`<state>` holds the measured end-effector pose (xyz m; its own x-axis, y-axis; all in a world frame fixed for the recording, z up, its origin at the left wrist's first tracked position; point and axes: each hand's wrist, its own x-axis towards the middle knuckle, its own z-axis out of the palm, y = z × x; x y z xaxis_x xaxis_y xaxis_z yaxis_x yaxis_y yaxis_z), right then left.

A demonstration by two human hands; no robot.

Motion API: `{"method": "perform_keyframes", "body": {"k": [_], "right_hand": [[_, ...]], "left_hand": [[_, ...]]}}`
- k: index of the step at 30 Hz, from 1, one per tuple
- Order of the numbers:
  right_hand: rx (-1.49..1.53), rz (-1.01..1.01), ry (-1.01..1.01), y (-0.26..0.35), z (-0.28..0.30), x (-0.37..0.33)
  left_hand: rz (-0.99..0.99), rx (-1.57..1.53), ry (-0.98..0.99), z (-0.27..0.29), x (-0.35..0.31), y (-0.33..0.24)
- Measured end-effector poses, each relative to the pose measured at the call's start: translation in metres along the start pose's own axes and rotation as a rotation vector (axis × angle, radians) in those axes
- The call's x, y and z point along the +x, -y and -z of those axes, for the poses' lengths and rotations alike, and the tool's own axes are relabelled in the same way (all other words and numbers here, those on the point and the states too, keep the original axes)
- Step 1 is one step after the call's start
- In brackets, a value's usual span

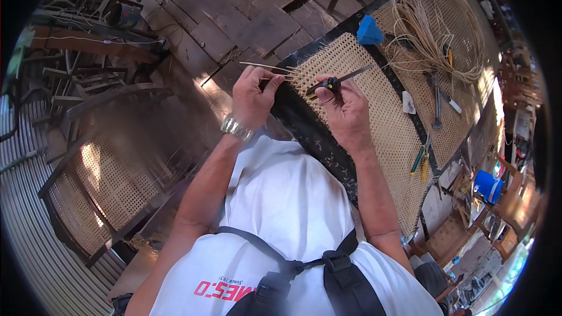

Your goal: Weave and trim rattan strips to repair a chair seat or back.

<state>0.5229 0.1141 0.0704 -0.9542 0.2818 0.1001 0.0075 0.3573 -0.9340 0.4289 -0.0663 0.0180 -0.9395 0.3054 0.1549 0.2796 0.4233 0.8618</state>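
My left hand (254,96), with a metal watch band at its wrist, pinches thin cane strands (266,67) at the near-left edge of a woven cane panel (380,120). Several loose strand ends stick out there past the black, patterned frame (321,149) around the panel. In my right hand (349,116) is a screwdriver (355,74) with a black and yellow handle, its metal shaft pointing right and away over the weave. The fingers of this hand curl round the handle, just above the panel and a little right of my left hand.
On the panel's far part lie a coil of loose cane (410,14), a blue block (369,30), a hammer-like tool (437,102), a white lump (408,102) and green-and-yellow-handled pliers (418,160). Another caned frame (120,178) leans at left. A blue bucket (487,187) stands right.
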Motion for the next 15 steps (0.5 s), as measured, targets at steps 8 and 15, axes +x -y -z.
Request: {"method": "perform_keyframes", "body": {"k": [8, 15], "right_hand": [[-0.091, 0.181, 0.036, -0.017, -0.02, 0.003], [0.133, -0.069, 0.002, -0.028, -0.009, -0.006]], "left_hand": [[0.132, -0.028, -0.043, 0.0, -0.001, 0.008], [0.281, -0.088, 0.04, -0.006, 0.01, 0.0]]}}
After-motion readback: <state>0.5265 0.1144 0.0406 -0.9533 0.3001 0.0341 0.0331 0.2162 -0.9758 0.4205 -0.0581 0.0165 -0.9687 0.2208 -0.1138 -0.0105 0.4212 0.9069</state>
